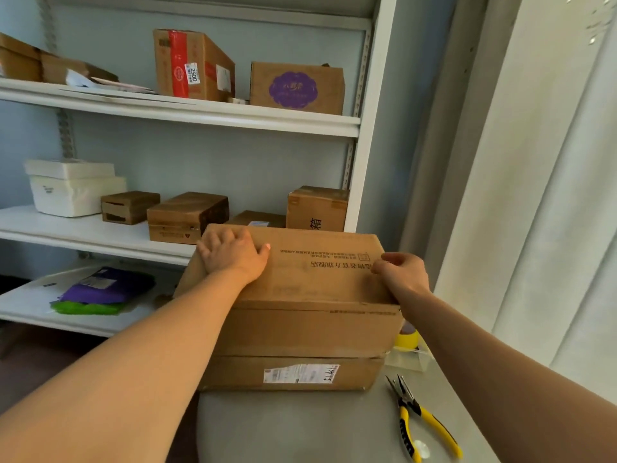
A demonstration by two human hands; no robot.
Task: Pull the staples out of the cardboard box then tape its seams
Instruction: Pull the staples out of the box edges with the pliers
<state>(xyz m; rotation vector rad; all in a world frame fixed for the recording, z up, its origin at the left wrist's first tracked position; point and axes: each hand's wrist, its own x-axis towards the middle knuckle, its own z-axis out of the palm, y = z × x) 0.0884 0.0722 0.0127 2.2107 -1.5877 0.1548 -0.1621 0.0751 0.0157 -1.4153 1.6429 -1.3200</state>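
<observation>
A brown cardboard box (310, 322) with printed text and a white shipping label on its front stands on a grey table (300, 426). My left hand (233, 253) lies flat on the box's upper flap near the far left corner. My right hand (402, 274) grips the flap's right edge, fingers curled around it. Yellow-handled pliers (419, 419) lie on the table to the right of the box, apart from both hands. No staples or tape are visible from here.
A yellow object (407, 339) and a clear plastic container (409, 360) sit behind the box's right corner. White shelves (187, 111) ahead hold several cardboard boxes, a white foam box (71, 190) and purple and green bags (103, 292). A curtain (534, 195) hangs at the right.
</observation>
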